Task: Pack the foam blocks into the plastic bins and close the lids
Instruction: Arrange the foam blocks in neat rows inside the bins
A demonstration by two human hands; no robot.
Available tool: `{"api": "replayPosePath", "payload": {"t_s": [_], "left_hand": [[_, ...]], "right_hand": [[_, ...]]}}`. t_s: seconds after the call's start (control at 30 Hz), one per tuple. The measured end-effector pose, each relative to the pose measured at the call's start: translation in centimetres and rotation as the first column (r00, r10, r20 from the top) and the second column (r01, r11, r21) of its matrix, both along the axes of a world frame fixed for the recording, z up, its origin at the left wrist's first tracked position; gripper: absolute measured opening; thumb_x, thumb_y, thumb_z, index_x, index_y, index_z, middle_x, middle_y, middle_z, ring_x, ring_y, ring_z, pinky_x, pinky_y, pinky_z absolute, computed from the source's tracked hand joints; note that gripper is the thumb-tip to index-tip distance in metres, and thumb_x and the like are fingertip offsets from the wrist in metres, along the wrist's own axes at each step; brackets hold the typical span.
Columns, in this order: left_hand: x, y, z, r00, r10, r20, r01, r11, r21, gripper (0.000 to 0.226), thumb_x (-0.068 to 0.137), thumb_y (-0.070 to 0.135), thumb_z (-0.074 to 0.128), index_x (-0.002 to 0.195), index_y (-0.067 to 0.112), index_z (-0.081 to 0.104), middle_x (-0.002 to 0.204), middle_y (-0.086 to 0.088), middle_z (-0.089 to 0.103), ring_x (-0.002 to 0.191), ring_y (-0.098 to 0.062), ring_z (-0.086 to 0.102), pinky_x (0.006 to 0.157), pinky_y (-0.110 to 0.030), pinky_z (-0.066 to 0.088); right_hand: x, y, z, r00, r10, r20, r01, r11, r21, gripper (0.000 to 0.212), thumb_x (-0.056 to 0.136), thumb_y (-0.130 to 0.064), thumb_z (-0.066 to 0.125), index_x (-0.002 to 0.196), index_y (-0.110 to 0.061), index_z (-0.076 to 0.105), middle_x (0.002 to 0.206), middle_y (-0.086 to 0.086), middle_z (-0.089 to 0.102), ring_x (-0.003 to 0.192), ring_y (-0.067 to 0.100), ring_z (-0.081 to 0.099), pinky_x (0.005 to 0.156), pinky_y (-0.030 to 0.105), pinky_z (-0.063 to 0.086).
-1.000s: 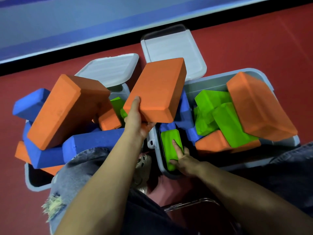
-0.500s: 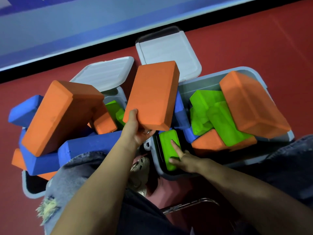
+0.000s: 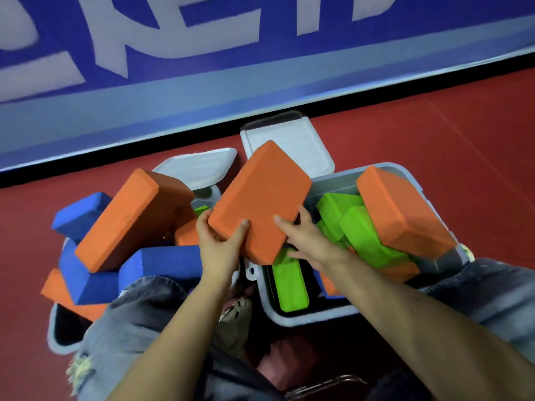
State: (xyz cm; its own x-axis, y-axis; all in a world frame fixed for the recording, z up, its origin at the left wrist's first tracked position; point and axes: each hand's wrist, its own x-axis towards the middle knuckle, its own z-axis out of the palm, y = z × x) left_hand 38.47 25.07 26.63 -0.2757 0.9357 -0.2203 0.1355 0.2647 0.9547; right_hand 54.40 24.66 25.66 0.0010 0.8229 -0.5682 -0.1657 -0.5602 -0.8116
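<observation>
While half a second earlier pressing the green block [image 3: 289,280], right hand [image 3: 304,241] joined left hand [image 3: 220,244] at six o'clock. Both clamped on orange block [image 3: 260,198]. Probably bound for right bin [image 3: 315,315].

Plastic bins: two, left bin [image 3: 55,340] and right bin [image 3: 289,316]. Lids: two, left lid [image 3: 199,166], right lid [image 3: 292,134]. Foam blocks, visible in part: orange, at least six; blue, at least four; green, at least four. Hands: two.
</observation>
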Motion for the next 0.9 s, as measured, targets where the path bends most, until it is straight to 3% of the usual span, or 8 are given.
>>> {"api": "replayPosePath", "payload": {"t_s": [0.1, 0.23, 0.3, 0.37, 0.47, 0.57, 0.7, 0.9], "left_hand": [[-0.8, -0.4, 2.8, 0.965, -0.119, -0.234, 0.145, 0.985, 0.094, 0.073, 0.066, 0.05, 0.076, 0.128, 0.038, 0.04, 0.125, 0.002, 0.052, 0.11, -0.014, 0.054, 0.09, -0.028, 0.047], [-0.4, -0.4, 6.6, 0.884, -0.264, -0.386, 0.298, 0.954, 0.029, 0.062, 0.068, 0.058, 0.072, 0.118, 0.036, 0.041, 0.114, 0.005, 0.058, 0.1, -0.014, 0.059, 0.086, -0.033, 0.047], [-0.2, 0.2, 7.9, 0.833, -0.34, -0.437, 0.358, 0.933, -0.044, 0.059, 0.075, 0.053, 0.072, 0.121, 0.035, 0.039, 0.11, 0.004, 0.059, 0.096, -0.016, 0.06, 0.085, -0.034, 0.049], [-0.1, 0.8, 8.7, 0.784, -0.43, -0.448, 0.415, 0.899, -0.136, 0.062, 0.075, 0.054, 0.072, 0.123, 0.036, 0.038, 0.11, 0.003, 0.059, 0.095, -0.019, 0.062, 0.085, -0.041, 0.053], [-0.4, 0.2, 8.7, 0.713, -0.563, -0.417, 0.536, 0.822, -0.194, 0.064, 0.066, 0.054, 0.078, 0.116, 0.04, 0.041, 0.107, 0.003, 0.059, 0.092, -0.017, 0.063, 0.083, -0.045, 0.055], [-1.2, -0.8, 8.7, 0.598, -0.665, -0.448, 0.656, 0.727, -0.202, 0.065, 0.057, 0.056, 0.081, 0.109, 0.047, 0.043, 0.108, 0.008, 0.057, 0.096, -0.012, 0.061, 0.083, -0.036, 0.055], [-2.4, 0.6, 10.0, 0.484, -0.776, -0.404, 0.687, 0.623, -0.374, 0.073, 0.051, 0.06, 0.083, 0.114, 0.054, 0.047, 0.118, 0.018, 0.052, 0.105, -0.005, 0.055, 0.09, -0.026, 0.047], [-1.3, 4.2, 6.0, 0.422, -0.864, -0.274, 0.615, 0.495, -0.614, 0.099, 0.049, 0.062, 0.083, 0.135, 0.058, 0.034, 0.14, 0.01, 0.045, 0.124, -0.018, 0.049, 0.107, -0.041, 0.042]], "right_hand": [[1.5, -0.4, 1.0, 0.99, -0.066, 0.124, 0.061, 0.997, 0.049, 0.072, 0.09, -0.044, 0.058, 0.148, -0.033, 0.017, 0.136, -0.009, 0.046, 0.119, 0.02, 0.05, 0.088, 0.042, 0.046], [4.7, -1.9, 1.2, 0.94, 0.009, 0.342, -0.047, 0.994, 0.101, 0.074, 0.086, -0.053, 0.057, 0.147, -0.024, 0.027, 0.144, -0.005, 0.043, 0.129, 0.014, 0.043, 0.109, 0.032, 0.035], [5.7, -3.0, 1.2, 0.92, 0.09, 0.381, -0.124, 0.99, 0.065, 0.07, 0.087, -0.053, 0.056, 0.146, -0.026, 0.03, 0.141, -0.003, 0.047, 0.122, 0.013, 0.048, 0.093, 0.027, 0.046], [6.3, -4.1, 1.1, 0.934, 0.141, 0.329, -0.148, 0.989, -0.003, 0.067, 0.088, -0.053, 0.054, 0.146, -0.033, 0.026, 0.134, -0.004, 0.049, 0.112, 0.017, 0.054, 0.072, 0.026, 0.047], [7.3, -5.6, 0.2, 0.961, 0.13, 0.243, -0.115, 0.99, -0.077, 0.064, 0.09, -0.053, 0.051, 0.146, -0.039, 0.023, 0.131, -0.005, 0.049, 0.103, 0.023, 0.06, 0.08, 0.032, 0.045], [7.6, -6.6, -1.7, 0.953, 0.058, 0.298, -0.052, 0.998, -0.027, 0.047, 0.09, -0.046, 0.056, 0.134, -0.032, 0.046, 0.12, -0.002, 0.058, 0.106, 0.027, 0.063, 0.083, 0.033, 0.047], [8.5, -6.9, -2.7, 0.913, -0.04, 0.406, 0.017, 0.998, 0.06, 0.043, 0.088, -0.043, 0.059, 0.126, -0.022, 0.057, 0.09, -0.012, 0.055, 0.094, 0.014, 0.06, 0.077, 0.024, 0.043], [7.9, -7.3, -3.6, 0.82, 0.343, 0.459, -0.357, 0.932, -0.06, 0.055, 0.091, -0.042, 0.057, 0.141, -0.022, 0.044, 0.139, 0.001, 0.049, 0.126, 0.015, 0.048, 0.1, 0.021, 0.035]]}}
